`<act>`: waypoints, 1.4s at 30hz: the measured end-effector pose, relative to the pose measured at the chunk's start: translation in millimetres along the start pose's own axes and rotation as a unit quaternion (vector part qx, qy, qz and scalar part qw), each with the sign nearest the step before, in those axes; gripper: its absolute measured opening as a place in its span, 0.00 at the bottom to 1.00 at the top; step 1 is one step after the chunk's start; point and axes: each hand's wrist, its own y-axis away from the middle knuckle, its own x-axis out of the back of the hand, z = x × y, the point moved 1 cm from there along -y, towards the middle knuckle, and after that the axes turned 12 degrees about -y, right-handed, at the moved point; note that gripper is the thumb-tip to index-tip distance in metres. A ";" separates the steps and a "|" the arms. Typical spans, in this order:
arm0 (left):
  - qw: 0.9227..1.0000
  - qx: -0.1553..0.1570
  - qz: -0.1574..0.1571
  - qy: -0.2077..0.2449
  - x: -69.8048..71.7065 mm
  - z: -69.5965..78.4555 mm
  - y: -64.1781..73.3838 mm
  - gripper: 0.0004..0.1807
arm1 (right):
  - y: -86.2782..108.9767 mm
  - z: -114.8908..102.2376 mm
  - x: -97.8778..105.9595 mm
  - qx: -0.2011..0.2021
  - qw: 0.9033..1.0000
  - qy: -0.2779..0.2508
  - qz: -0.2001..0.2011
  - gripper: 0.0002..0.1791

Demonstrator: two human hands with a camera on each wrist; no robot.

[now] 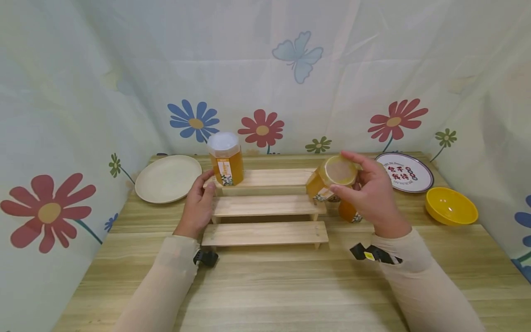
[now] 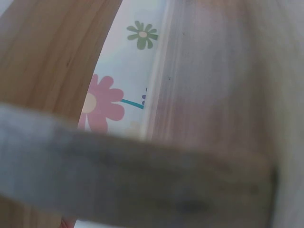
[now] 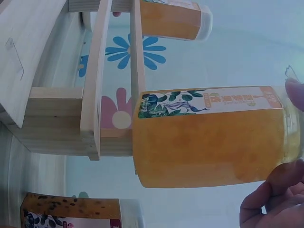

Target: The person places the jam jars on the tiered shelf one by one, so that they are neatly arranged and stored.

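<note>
My right hand [image 1: 375, 193] pinches a jar of amber honey [image 1: 321, 182] by its lid end, thumb and fingers on opposite sides. The jar tilts over the right end of the top step of a wooden three-step rack [image 1: 265, 234]. In the right wrist view the jar [image 3: 209, 137] shows its printed label beside the rack's edge. My left hand [image 1: 197, 205] grips the rack's left end near the top step. A second honey jar [image 1: 228, 163] with a white lid stands upright on that step's left end. Another jar [image 1: 347, 211], partly hidden, is right of the rack.
A cream plate [image 1: 168, 180] lies at the back left of the wooden table [image 1: 265, 290]. At the back right are a white plate with red lettering [image 1: 402, 174] and a yellow bowl [image 1: 451, 207]. A flower-printed curtain [image 1: 332, 101] surrounds the table's back and sides.
</note>
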 end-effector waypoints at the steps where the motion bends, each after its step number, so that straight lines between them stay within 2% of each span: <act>1: 1.000 0.000 0.000 -0.001 0.1 0.3 0.2 0.28 | 0.0 -0.7 -0.4 0.002 1.000 -0.002 -0.003 0.38; 6: 1.000 0.003 -0.003 0.001 0.8 1.7 0.9 0.28 | -1.5 -0.7 -0.8 0.012 1.000 0.000 -0.023 0.38; 9: 1.000 0.005 -0.006 0.001 0.9 2.8 1.3 0.28 | -2.2 -0.6 -0.3 0.001 0.999 0.006 -0.032 0.39; 12: 1.000 0.003 -0.007 0.003 0.4 3.4 1.3 0.28 | -3.0 0.6 -0.7 -0.020 0.999 -0.017 -0.036 0.39; 19: 1.000 0.005 -0.011 0.004 0.0 5.5 2.1 0.28 | -5.5 6.4 -7.9 -0.047 0.996 -0.079 -0.003 0.37; 26: 1.000 0.007 -0.014 0.005 0.1 2.9 1.1 0.28 | -8.5 2.0 -8.6 -0.073 0.996 -0.059 0.010 0.37; 35: 1.000 0.010 -0.013 0.006 -0.7 0.9 -0.3 0.28 | -13.0 0.0 -8.5 -0.093 0.995 -0.035 0.001 0.38; 42: 1.000 0.006 -0.008 0.003 0.1 -0.1 -0.4 0.27 | -23.6 -0.1 -9.0 -0.107 0.994 -0.009 -0.015 0.38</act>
